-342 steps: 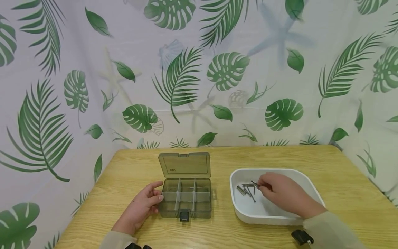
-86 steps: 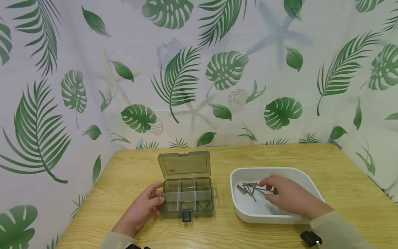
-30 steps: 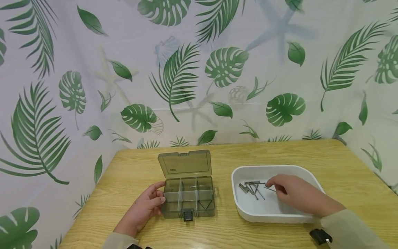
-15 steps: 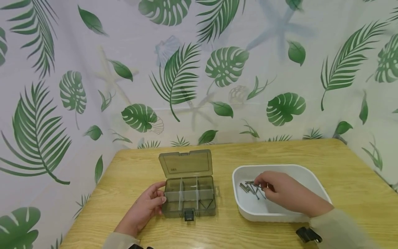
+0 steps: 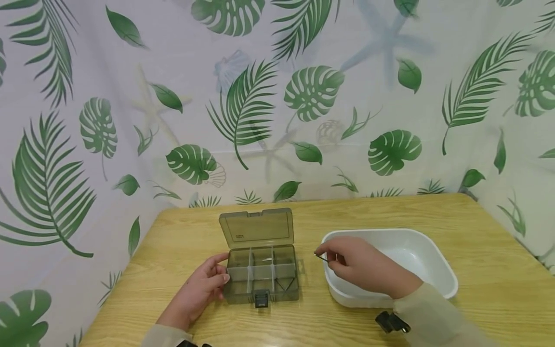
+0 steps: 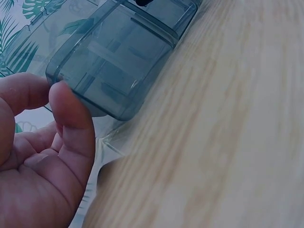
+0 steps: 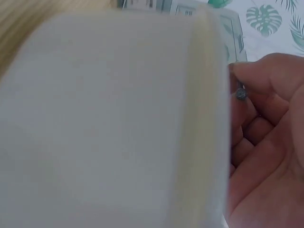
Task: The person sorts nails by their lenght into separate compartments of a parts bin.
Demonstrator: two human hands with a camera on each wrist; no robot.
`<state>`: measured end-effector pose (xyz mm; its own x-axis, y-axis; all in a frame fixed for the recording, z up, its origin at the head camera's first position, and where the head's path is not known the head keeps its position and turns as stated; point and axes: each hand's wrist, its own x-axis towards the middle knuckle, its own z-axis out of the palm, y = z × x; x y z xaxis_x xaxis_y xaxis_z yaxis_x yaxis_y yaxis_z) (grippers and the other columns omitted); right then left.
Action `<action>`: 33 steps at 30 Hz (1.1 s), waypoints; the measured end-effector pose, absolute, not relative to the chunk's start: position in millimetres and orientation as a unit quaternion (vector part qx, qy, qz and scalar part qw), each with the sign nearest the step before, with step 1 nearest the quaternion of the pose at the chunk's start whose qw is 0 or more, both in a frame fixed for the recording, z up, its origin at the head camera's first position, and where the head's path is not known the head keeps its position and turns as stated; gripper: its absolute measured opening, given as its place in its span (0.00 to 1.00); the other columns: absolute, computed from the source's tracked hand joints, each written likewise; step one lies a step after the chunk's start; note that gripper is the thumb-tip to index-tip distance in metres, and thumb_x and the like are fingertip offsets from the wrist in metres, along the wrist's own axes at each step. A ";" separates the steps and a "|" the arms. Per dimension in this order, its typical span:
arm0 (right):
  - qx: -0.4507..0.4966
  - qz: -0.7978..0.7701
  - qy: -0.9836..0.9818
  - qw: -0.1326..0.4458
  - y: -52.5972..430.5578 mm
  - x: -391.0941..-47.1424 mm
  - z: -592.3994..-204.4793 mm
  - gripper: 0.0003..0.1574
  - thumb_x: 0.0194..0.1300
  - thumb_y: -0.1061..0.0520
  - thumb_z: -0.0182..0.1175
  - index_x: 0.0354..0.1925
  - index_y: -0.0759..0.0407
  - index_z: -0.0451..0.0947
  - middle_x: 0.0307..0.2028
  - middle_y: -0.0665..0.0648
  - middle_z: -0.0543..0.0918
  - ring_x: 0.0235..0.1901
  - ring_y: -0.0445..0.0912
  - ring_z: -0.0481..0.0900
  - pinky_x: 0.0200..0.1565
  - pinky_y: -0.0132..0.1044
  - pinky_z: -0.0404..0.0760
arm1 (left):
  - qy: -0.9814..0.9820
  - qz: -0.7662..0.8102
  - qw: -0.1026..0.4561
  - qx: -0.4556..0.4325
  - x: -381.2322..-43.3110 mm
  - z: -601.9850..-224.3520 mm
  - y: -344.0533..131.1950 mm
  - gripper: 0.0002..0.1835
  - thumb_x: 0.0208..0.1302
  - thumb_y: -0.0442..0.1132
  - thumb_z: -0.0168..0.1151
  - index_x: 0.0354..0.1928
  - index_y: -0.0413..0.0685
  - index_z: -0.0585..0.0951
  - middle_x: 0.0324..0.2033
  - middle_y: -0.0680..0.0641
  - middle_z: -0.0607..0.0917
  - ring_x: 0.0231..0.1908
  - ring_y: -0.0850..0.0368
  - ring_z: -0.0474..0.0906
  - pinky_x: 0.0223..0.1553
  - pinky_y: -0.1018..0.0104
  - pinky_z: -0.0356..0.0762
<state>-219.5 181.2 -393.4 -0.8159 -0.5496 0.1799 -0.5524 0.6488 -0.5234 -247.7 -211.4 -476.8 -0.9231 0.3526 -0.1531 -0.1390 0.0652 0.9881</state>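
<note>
Apparently mid-transfer, the right hand (image 5: 362,266) pinches a nail (image 5: 322,258) by the left rim of the tray (image 5: 412,255); the left hand (image 5: 195,291) holds the open box (image 5: 238,298). Next likely calls for lowering the nail inside.

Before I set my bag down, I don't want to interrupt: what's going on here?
A person is handling small metal fasteners. The left hand holds the left side of an open divided box. The right hand pinches one fastener at the left edge of a white tray. Thin metal pieces lie in the box's near-right compartment.
</note>
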 end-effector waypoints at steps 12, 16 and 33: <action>0.303 0.280 -0.911 -0.025 132.4 -226.1 -395.5 0.18 0.71 0.62 0.58 0.56 0.52 0.82 0.32 0.40 0.77 0.23 0.36 0.69 0.30 0.35 0.75 | 0.707 0.680 0.183 0.074 -246.4 -475.9 -212.0 0.35 0.72 0.31 0.56 0.77 0.40 0.55 0.42 0.46 0.70 0.34 0.57 0.68 0.29 0.67 0.76; 0.302 0.277 -0.912 -0.035 118.4 -228.8 -398.7 0.18 0.70 0.63 0.58 0.56 0.54 0.83 0.33 0.41 0.78 0.26 0.38 0.71 0.32 0.37 0.75 | 0.706 0.680 0.182 0.076 -246.8 -475.6 -211.3 0.36 0.73 0.31 0.57 0.78 0.41 0.55 0.43 0.46 0.70 0.34 0.58 0.68 0.29 0.67 0.77; 0.292 0.270 -0.917 -0.038 109.8 -228.8 -402.7 0.20 0.68 0.57 0.64 0.58 0.52 0.82 0.41 0.43 0.80 0.32 0.39 0.76 0.35 0.37 0.78 | 0.706 0.680 0.181 0.077 -247.9 -475.9 -211.4 0.34 0.73 0.30 0.54 0.77 0.41 0.56 0.42 0.45 0.70 0.34 0.57 0.67 0.29 0.67 0.77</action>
<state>-228.8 109.8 -402.7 -0.8261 -0.5566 0.0882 -0.5154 0.6830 -0.5176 -247.9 -211.4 -475.9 -0.9224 0.3557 -0.1505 -0.1368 0.0633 0.9886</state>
